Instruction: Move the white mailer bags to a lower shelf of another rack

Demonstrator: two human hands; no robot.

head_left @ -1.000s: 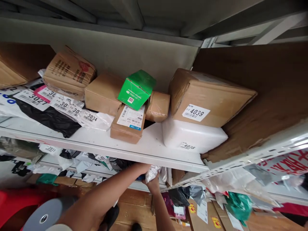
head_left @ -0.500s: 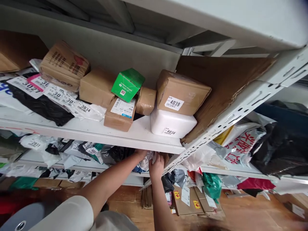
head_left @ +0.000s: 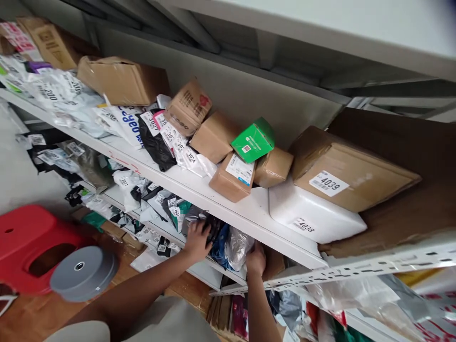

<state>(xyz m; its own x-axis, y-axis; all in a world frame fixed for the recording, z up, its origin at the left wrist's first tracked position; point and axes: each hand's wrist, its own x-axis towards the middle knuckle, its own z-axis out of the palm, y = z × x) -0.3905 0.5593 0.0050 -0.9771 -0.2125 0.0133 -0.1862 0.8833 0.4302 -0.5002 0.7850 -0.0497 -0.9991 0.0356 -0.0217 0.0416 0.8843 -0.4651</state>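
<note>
A: What's the biggest thing in front of you?

B: The white shelf board (head_left: 199,187) runs across your view from upper left to lower right. Take it as the landmark.

A: What sits on top of that board?

B: At its right end, a large brown carton (head_left: 351,175) labelled 4039 lies on a white box (head_left: 313,216) labelled 4038. Left of them on the board are smaller brown boxes, with a green box (head_left: 253,139) propped on top. Further left along the board lie white and black mailer bags with number labels.

A: And below the board?

B: A row of bagged parcels lies on the shelf underneath. Below and well left of the board, a red plastic stool (head_left: 24,237) stands on the floor, with a grey tape roll (head_left: 83,272) just beside it.

A: Where are your hands?

B: Both are just under the board. Your left hand (head_left: 196,237) has its fingers spread open and pressed on a dark parcel (head_left: 210,227). Your right hand (head_left: 255,259) is right of it, touching a clear plastic bag (head_left: 237,244); I cannot tell whether it grips the bag, since its fingers are hidden.

A: So where is the clear plastic bag?

B: Directly beneath the board, between your two hands.
</note>
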